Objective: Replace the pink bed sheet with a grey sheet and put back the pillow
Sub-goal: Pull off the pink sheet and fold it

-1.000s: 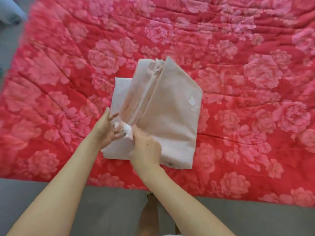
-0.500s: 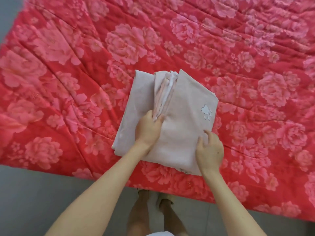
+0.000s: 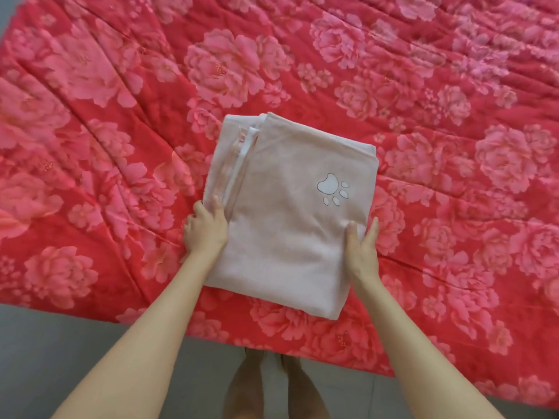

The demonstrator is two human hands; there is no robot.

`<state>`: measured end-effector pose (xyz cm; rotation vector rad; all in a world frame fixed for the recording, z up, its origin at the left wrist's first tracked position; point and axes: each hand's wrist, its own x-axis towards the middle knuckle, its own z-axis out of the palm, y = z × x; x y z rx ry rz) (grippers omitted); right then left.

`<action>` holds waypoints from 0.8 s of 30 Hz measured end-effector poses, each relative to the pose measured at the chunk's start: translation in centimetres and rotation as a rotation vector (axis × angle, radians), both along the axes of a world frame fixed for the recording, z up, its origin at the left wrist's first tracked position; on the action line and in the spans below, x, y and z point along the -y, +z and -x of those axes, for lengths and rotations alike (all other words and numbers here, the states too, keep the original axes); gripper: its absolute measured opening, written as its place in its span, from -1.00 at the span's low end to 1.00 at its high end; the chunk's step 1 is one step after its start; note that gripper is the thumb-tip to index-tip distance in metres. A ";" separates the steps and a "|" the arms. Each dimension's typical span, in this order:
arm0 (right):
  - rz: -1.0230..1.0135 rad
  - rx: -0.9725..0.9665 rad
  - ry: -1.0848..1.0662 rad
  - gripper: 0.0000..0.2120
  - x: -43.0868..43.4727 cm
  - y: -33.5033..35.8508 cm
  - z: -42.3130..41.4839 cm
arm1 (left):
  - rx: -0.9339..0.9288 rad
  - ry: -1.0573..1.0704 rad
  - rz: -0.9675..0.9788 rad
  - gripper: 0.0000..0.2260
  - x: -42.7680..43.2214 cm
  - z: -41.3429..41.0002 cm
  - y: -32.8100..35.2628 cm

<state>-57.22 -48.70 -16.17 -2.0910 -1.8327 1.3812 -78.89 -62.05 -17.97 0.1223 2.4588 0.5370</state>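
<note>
Grey floor [image 3: 45, 343] at lower left, running along the bed's near edge. Over the bed, a red quilt [image 3: 106, 116] printed with pink flowers, stitched in slanting lines. Near its front edge, left hand [image 3: 205, 229] gripping the left side of a folded sheet [image 3: 287, 237], thumb on top, fingers curled round the layered folds. Pale, flat on the quilt, white paw print [image 3: 331, 189] facing up. Right hand [image 3: 361, 252] clasping the right edge, thumb on top, fingers alongside.
</note>
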 end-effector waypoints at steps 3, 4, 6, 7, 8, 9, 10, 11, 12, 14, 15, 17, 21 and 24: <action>0.056 -0.135 -0.212 -0.25 -2.5 -1.0 1.6 | 0.066 0.043 0.009 -0.34 -2.5 0.3 0.4; 0.042 -0.105 -0.222 -0.25 -2.9 -1.2 2.2 | 0.062 0.027 0.013 -0.31 -3.0 0.3 0.5; -0.035 -0.015 -0.202 -0.26 -2.8 -1.1 2.5 | 0.022 0.008 0.002 -0.30 -3.2 0.0 0.8; -0.082 -0.001 -0.196 -0.28 -2.6 -0.9 2.3 | -0.012 0.016 -0.014 -0.30 -2.9 -0.4 1.1; -0.131 -0.013 -0.194 -0.31 -2.1 -0.7 1.9 | -0.050 0.030 -0.036 -0.31 -2.4 -0.8 1.5; -0.177 -0.029 -0.195 -0.34 -1.6 -0.2 1.5 | -0.077 0.052 -0.062 -0.32 -1.9 -1.3 2.2; -0.220 -0.039 -0.199 -0.38 -1.0 0.4 1.1 | -0.092 0.080 -0.091 -0.32 -1.3 -1.7 3.3; -0.256 -0.047 -0.207 -0.41 -0.4 1.4 1.0 | -0.094 0.112 -0.119 -0.32 -0.7 -2.1 4.5; -0.280 -0.052 -0.214 -0.43 0.2 2.6 1.0 | -0.092 0.140 -0.142 -0.31 0.0 -2.4 5.9; -0.303 -0.075 -0.215 -0.46 1.7 5.0 1.0 | -0.090 0.166 -0.175 -0.31 1.5 -2.7 9.1; -0.311 -0.107 -0.210 -0.47 2.6 6.3 1.0 | -0.095 0.165 -0.199 -0.32 2.4 -2.7 10.8; -0.326 -0.174 -0.190 -0.47 4.3 9.1 1.7 | -0.126 0.155 -0.247 -0.32 4.4 -2.0 14.4; -0.328 -0.239 -0.113 -0.42 7.4 13.9 5.4 | -0.192 0.194 -0.274 -0.34 8.9 0.8 20.7; -0.329 -0.282 -0.029 -0.45 10.1 17.4 10.6 | -0.223 0.265 -0.321 -0.39 12.9 4.6 24.2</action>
